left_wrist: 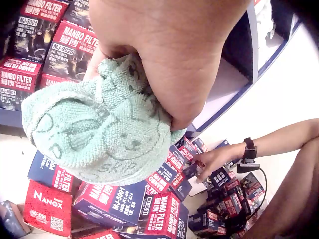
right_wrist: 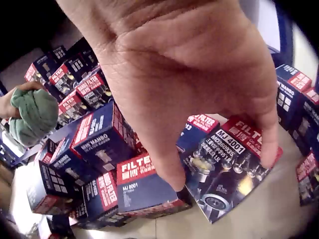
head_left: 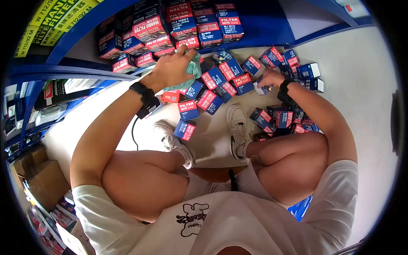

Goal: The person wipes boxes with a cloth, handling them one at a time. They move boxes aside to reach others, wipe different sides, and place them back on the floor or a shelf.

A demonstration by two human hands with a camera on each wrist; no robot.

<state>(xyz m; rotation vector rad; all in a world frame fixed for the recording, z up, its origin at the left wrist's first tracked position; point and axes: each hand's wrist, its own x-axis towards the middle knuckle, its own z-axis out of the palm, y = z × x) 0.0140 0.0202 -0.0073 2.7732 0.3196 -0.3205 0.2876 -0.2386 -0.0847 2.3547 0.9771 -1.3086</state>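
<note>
My left hand (head_left: 171, 71) grips a crumpled pale green cloth (left_wrist: 99, 129) at the front of the shelf of oil filter boxes (head_left: 151, 27). In the left wrist view the cloth bulges out below the palm, and the fingers are largely hidden behind it. Over the floor pile, my right hand (head_left: 272, 79) holds a filter box (right_wrist: 224, 174) marked MJ 4001 between thumb and fingers. The box is tilted, with its printed face showing in the right wrist view. Beside it lies a box marked MJ 8001 (right_wrist: 149, 191), overlapped by the thumb tip.
Several blue and red filter boxes (head_left: 208, 101) lie loosely on the floor below the shelf. Another heap (head_left: 282, 118) is by my right knee. My shoes (head_left: 240, 127) stand close to the boxes. Blue shelving (head_left: 76, 34) rises at left, with cardboard cartons (head_left: 46, 180) lower down.
</note>
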